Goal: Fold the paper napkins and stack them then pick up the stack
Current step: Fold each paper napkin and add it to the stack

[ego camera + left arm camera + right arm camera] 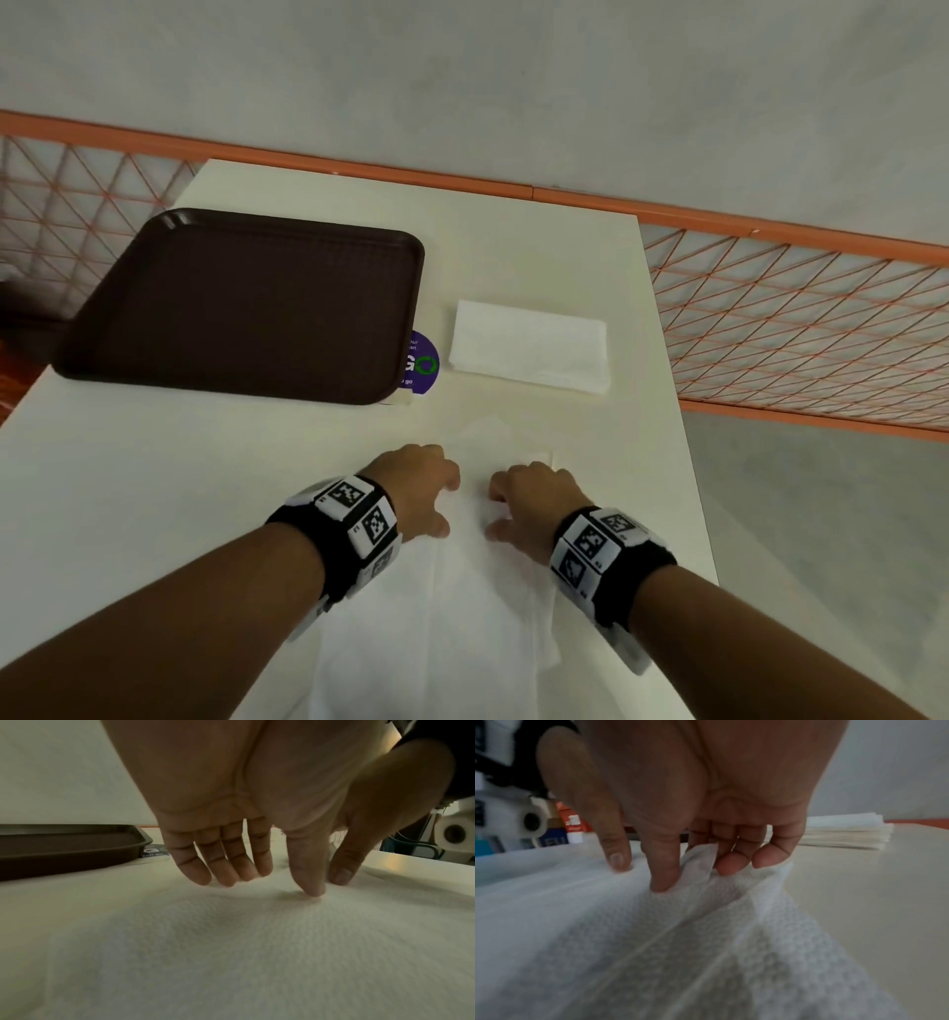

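Observation:
An unfolded white paper napkin lies on the near part of the cream table, under both hands. My left hand presses its straight fingertips and thumb down on the napkin. My right hand is beside it, with curled fingers pinching a raised fold at the far edge of the napkin. A stack of folded white napkins sits farther back, right of centre, and shows behind the right hand as the stack.
A dark brown tray holding nothing sits at the back left, partly over a purple round sticker. An orange mesh railing runs behind and to the right of the table. The table's right edge is close to my right wrist.

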Tool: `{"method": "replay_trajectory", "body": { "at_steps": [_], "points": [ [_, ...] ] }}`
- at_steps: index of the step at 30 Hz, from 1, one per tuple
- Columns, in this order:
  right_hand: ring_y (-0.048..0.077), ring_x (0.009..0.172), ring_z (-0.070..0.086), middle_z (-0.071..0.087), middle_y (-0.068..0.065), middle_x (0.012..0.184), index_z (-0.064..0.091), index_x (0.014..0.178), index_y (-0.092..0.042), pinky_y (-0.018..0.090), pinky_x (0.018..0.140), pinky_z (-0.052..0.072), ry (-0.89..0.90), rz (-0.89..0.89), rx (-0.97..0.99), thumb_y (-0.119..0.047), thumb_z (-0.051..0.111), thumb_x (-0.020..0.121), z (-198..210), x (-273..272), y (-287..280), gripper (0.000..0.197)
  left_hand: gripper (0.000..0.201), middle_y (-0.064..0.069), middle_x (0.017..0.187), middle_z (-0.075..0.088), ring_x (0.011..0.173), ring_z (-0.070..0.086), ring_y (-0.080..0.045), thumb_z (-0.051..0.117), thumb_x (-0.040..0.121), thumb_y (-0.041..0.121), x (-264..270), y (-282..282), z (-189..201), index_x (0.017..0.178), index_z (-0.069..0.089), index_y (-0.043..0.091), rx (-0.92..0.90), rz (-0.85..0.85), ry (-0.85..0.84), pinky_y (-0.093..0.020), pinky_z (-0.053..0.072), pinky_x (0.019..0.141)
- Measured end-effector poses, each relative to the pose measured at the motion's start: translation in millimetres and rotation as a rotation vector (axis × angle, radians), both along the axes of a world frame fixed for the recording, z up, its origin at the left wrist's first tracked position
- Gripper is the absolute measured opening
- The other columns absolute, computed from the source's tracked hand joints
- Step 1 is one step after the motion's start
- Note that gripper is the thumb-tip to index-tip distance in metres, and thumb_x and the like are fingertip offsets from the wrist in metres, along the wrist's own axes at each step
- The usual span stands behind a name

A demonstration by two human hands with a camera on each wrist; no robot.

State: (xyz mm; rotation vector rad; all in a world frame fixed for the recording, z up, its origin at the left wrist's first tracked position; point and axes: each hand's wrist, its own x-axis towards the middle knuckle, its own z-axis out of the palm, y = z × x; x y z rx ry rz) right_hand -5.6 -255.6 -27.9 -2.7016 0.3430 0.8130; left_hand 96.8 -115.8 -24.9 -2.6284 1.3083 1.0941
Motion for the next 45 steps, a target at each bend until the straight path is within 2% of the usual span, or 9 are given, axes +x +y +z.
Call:
{"method": "replay_trajectory", "body": {
  "at_steps": [8,13,17,21,23,26,31,37,45],
  "points": [
    [0.014,0.086,0.057,0.068,0.001,0.100,0.068,0.097,-0.015,0.021,0.073,0.043,-0.077,-0.210,0.268,-0.013,0.066,0.083,16,4,-3,0.014,0.040,0.005,0.125,0.053,0.118,0.049,-0.018,0.065,0.087,0.036,-9,8,3,0.125,0.057,0.025,-0.158,0.101,0.057,-0.031,0.040,0.101],
    [0.014,0.083,0.054,0.057,-0.006,0.089,0.063,0.097,-0.022,0.021,0.065,0.038,-0.157,-0.314,0.261,-0.025,0.071,0.081,29,3,-17,0.018,0.019,0.001,0.102,0.067,0.089,0.060,-0.015,0.065,0.088,0.027,-1,10,9,0.103,0.069,0.018,-0.277,0.239,0.093,-0.020,0.044,0.077],
    [0.019,0.089,0.061,0.066,0.000,0.097,0.067,0.098,-0.018,0.024,0.076,0.045,-0.020,-0.326,0.250,-0.036,0.072,0.081,24,-13,-30,0.025,0.007,0.003,0.072,0.060,0.063,0.058,-0.012,0.068,0.086,0.022,6,19,3,0.082,0.063,0.019,-0.423,0.519,0.244,-0.022,0.047,0.065],
    [0.019,0.078,0.055,0.059,0.000,0.079,0.064,0.082,-0.014,0.023,0.062,0.039,0.002,-0.277,0.163,-0.032,0.067,0.086,27,-13,-42,0.018,0.005,-0.004,0.065,0.063,0.057,0.060,-0.014,0.064,0.089,0.018,9,30,-3,0.086,0.060,0.016,-0.384,0.702,0.347,-0.022,0.048,0.058],
    [0.016,0.081,0.054,0.059,-0.003,0.083,0.067,0.086,-0.019,0.022,0.064,0.038,-0.035,-0.272,0.107,-0.028,0.065,0.087,31,-7,-47,0.010,0.006,-0.006,0.068,0.063,0.062,0.064,-0.018,0.063,0.089,0.017,9,36,-6,0.088,0.060,0.012,-0.328,0.731,0.348,-0.023,0.051,0.059],
    [0.018,0.094,0.060,0.067,0.000,0.103,0.070,0.103,-0.018,0.021,0.074,0.039,-0.096,-0.223,0.051,-0.023,0.061,0.090,33,6,-46,0.017,0.017,-0.002,0.092,0.064,0.089,0.064,-0.022,0.066,0.085,0.028,12,39,-6,0.094,0.060,0.016,-0.199,0.548,0.088,-0.031,0.052,0.081],
    [0.023,0.098,0.061,0.066,0.000,0.106,0.068,0.103,-0.026,0.032,0.081,0.050,-0.156,-0.139,0.035,-0.025,0.056,0.092,35,25,-35,0.017,0.060,0.006,0.143,0.040,0.130,0.038,-0.018,0.062,0.087,0.036,19,25,10,0.141,0.037,0.024,-0.415,0.309,-0.102,-0.036,0.035,0.108],
    [0.024,0.097,0.061,0.065,-0.002,0.107,0.066,0.107,-0.028,0.030,0.079,0.048,-0.217,-0.129,-0.009,-0.029,0.053,0.095,42,25,-34,0.018,0.028,0.002,0.120,0.061,0.110,0.054,-0.019,0.040,0.100,0.028,30,0,25,0.120,0.058,0.023,-0.256,0.073,-0.253,-0.035,0.043,0.094],
    [0.016,0.095,0.062,0.068,-0.006,0.101,0.069,0.101,-0.025,0.025,0.080,0.047,-0.182,-0.069,0.089,-0.026,0.062,0.089,51,6,-34,0.014,0.024,0.006,0.113,0.061,0.106,0.055,-0.016,0.048,0.095,0.029,23,13,30,0.112,0.064,0.024,-0.291,0.034,-0.106,-0.034,0.045,0.095]
  ]
}}
